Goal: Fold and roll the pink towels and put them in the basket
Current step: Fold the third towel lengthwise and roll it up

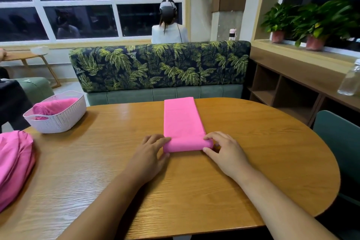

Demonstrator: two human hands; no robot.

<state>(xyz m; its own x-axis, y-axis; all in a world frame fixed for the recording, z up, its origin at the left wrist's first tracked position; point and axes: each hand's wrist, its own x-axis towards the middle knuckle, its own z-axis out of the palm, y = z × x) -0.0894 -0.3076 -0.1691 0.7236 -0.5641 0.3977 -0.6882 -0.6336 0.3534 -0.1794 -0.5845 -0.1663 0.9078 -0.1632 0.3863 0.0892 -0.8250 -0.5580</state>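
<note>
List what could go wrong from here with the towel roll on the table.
1. The left hand and right hand pinch only the ends of the roll, so its middle may slacken.
2. The towel lies flat up to the table's far edge; uneven pushing could skew the roll.
3. The basket sits at the table's left edge, holding a rolled towel; a careless drop might tip it.

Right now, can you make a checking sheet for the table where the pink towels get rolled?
Surface: wooden table, bare wood showing.
Job's things: pink towel folded into a long strip, near end rolled; white basket holds a rolled towel; towel pile at the left edge.
Clutter: clear bottle on the side shelf.
Hands: left hand and right hand each grip one end of the roll.
Cables: thin headset cable down a person's back.
Surroundings: leaf-print sofa, potted plants, dark windows.
</note>
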